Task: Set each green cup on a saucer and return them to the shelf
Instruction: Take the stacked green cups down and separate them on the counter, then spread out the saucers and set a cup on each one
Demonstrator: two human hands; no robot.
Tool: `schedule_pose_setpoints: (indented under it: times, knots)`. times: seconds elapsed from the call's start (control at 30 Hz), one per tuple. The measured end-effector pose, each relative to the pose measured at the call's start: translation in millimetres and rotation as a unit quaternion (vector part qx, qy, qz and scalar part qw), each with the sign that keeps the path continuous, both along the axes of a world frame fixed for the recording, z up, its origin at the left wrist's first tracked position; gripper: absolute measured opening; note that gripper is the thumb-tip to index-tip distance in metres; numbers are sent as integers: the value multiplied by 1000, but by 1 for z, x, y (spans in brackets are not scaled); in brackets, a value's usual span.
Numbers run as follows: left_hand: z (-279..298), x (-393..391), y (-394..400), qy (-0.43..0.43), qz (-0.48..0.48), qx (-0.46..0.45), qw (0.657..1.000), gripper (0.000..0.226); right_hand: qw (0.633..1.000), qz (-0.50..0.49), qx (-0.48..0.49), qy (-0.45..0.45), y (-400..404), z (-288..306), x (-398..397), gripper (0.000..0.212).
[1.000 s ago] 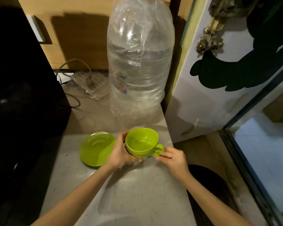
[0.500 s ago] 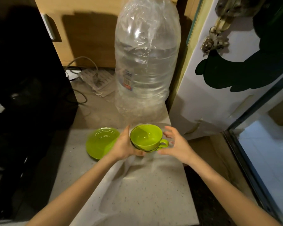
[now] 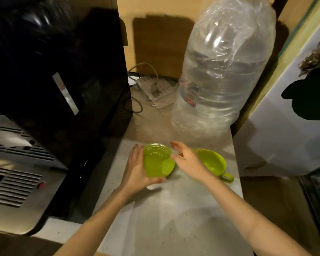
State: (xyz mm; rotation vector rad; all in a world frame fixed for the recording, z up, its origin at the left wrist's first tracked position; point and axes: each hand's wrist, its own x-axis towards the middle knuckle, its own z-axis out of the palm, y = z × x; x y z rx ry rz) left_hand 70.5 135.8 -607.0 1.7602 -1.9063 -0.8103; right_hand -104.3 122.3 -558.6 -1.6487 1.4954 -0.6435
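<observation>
Just below the centre of the frame, the left hand (image 3: 137,170) cups the near-left rim of the green saucer (image 3: 158,161), fingers curled under its edge and thumb along the side, so the saucer looks gripped and perhaps tipped a little off the pale counter (image 3: 174,218). The right hand (image 3: 187,161) hovers over the gap between saucer and green cup (image 3: 211,164), fingers spread and holding nothing. The cup sits just right of the saucer, close beside it, partly hidden behind that right hand, and its handle (image 3: 227,177) sticks out toward the lower right of the frame. So the cup lies to the right of both hands, and the right hand is plainly the nearer one. My read: left hand steadies the saucer, right swings back to take the cup and lift it leftward onto it. The big water bottle (image 3: 220,80) stands just behind, upper middle.
</observation>
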Motion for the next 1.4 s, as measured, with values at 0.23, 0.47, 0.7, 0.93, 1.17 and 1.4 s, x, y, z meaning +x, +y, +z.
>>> schedule_pose_setpoints:
  times: [0.23,0.47,0.7,0.93,1.17,1.4]
  knots:
    - [-15,5,2,2,17,20,1000,135,967,94,49,233,-31,-17,17,57]
    - [-13,2,2,29,34,18,999,131,977,76,50,191,-36,-18,13,44]
    - [-5,9,14,47,38,27,998,134,982,65,17,178,-30,-12,10,46]
    - [11,28,50,67,10,-47,997,128,997,38,28,68,11,-6,13,47]
    - [5,45,103,48,-38,-8,998,134,995,38,95,-20,71,-23,16,48]
    - [-15,57,122,-8,-75,1,997,134,992,12,117,-51,102,-41,20,46]
